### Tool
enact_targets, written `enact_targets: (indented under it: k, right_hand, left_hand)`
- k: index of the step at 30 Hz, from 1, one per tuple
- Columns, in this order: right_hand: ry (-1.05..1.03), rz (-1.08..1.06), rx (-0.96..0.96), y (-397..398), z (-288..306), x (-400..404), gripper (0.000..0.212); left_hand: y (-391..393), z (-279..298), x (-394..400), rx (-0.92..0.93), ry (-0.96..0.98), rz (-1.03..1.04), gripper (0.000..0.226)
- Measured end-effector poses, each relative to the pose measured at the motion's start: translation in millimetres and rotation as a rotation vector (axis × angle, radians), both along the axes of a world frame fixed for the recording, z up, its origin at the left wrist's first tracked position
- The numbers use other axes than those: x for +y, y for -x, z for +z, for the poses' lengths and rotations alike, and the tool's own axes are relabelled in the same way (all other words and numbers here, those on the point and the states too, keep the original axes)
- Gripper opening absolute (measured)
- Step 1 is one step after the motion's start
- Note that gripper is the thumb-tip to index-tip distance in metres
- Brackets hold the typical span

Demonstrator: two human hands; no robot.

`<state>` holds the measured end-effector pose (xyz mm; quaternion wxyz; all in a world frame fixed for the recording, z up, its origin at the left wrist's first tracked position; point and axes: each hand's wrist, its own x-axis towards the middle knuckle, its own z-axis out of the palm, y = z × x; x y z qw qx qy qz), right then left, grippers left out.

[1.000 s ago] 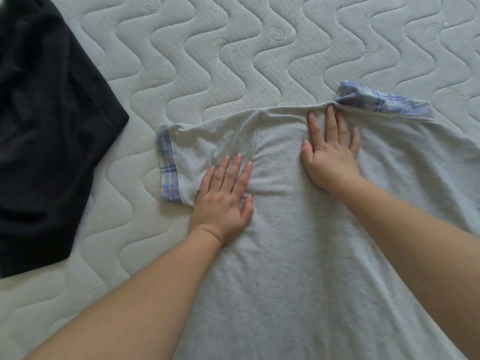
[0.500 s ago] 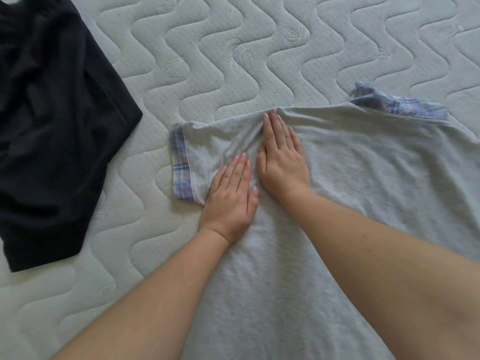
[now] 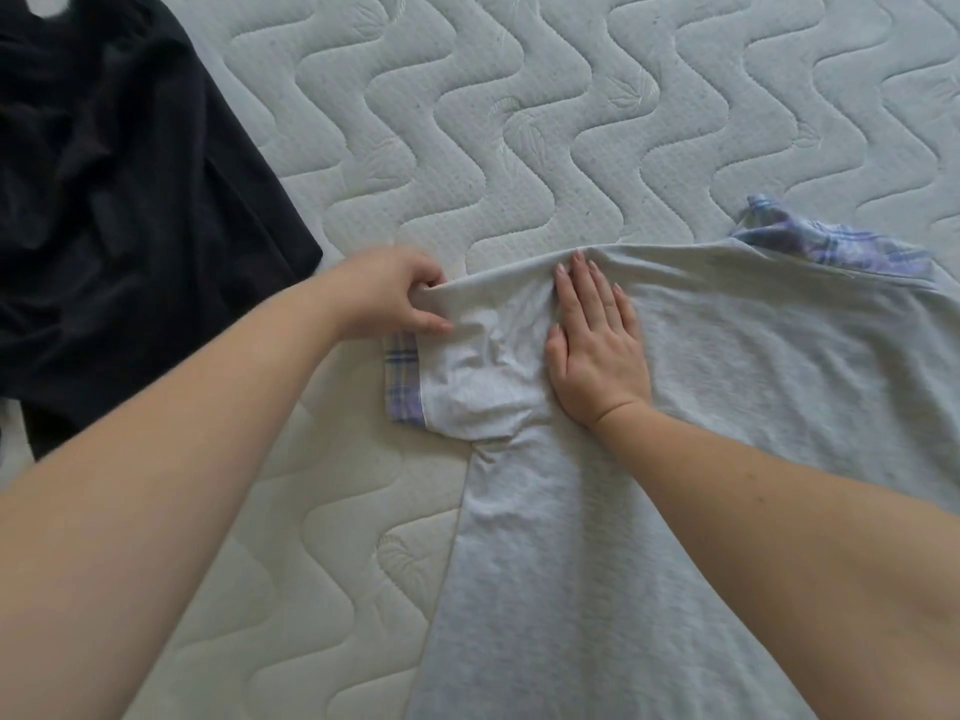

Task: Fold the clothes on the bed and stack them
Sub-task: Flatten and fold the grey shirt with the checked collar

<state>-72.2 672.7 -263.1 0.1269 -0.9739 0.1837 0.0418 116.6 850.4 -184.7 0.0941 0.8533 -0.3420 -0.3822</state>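
Left hand (image 3: 387, 296) pinches the grey shirt's (image 3: 727, 407) sleeve; right hand (image 3: 597, 350) presses flat beside it (fingers straight). Shirt lies lengthwise toward the viewer on the mattress (image 3: 519, 122), black garment (image 3: 114, 210) well left of it

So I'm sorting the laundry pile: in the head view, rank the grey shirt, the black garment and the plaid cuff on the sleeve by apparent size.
1. Grey shirt, though cut off by the frame.
2. Black garment, also cut off.
3. Plaid cuff, clearly smallest.
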Motion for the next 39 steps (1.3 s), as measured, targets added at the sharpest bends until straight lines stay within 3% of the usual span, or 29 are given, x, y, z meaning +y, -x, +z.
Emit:
enact_targets:
  k: [3, 5, 9, 12, 14, 17, 19, 21, 24, 26, 29, 31, 34, 35, 39]
  right_hand:
    - [0.002, -0.005, 0.005, 0.0, 0.5, -1.2, 0.063]
    - [0.008, 0.001, -0.002, 0.0, 0.4, -1.6, 0.063]
    - [0.01, 0.001, -0.005, 0.5, -2.4, -1.1, 0.063]
    - [0.015, -0.004, -0.006, 0.7, -4.3, -1.6, 0.063]
    - [0.015, -0.004, -0.006, 0.7, -5.1, -1.9, 0.064]
    - [0.019, -0.001, -0.008, 1.2, -5.9, -1.2, 0.064]
    - [0.017, -0.002, -0.013, 1.4, -5.6, -1.3, 0.064]
    - [0.007, -0.001, -0.017, 1.5, -5.2, -1.3, 0.063]
    - [0.008, -0.002, -0.017, 1.7, -5.1, -1.4, 0.063]
    - [0.01, -0.003, -0.018, 1.7, -5.7, -1.7, 0.063]
    - [0.007, -0.003, -0.027, 1.9, -7.3, -2.4, 0.063]
    - [0.003, -0.003, -0.032, 2.4, -7.6, -2.9, 0.063]
    - [0.006, 0.0, -0.045, 2.8, -7.9, -2.9, 0.062]
    - [0.005, 0.0, -0.046, 2.5, -8.0, -3.2, 0.062]
    - [0.004, -0.007, -0.038, 1.6, -8.7, -4.0, 0.062]
  left_hand:
    - [-3.7, 7.5, 15.4, 0.433, 0.077, 0.128, 0.018]
    - [-0.9, 3.5, 26.7, 0.544, 0.144, 0.278, 0.023]
    - [14.3, -16.8, 40.6, 0.483, 0.336, 0.791, 0.021]
    - [39.2, -29.3, 39.6, 0.344, 0.272, 0.997, 0.05]
    - [57.1, -29.4, 40.5, 0.319, 0.258, 0.965, 0.063]
    - [76.0, -21.4, 51.1, 0.483, 0.405, 0.837, 0.049]
    - [84.4, -22.2, 60.2, 0.587, 0.44, 0.754, 0.067]
    - [93.2, -24.8, 63.9, 0.572, 0.384, 0.74, 0.068]
    - [112.2, -28.9, 61.2, 0.532, 0.305, 0.885, 0.03]
    - [123.9, -30.1, 58.9, 0.538, 0.388, 1.062, 0.009]
    - [137.4, -27.3, 54.4, 0.635, 0.615, 1.184, 0.019]
    - [146.9, -26.4, 57.4, 0.703, 0.699, 1.088, 0.032]
    - [156.3, -28.4, 62.9, 0.687, 0.558, 0.834, 0.057]
    - [157.5, -28.8, 63.0, 0.657, 0.506, 0.809, 0.056]
    - [155.5, -24.1, 53.9, 0.511, 0.54, 1.012, 0.009]
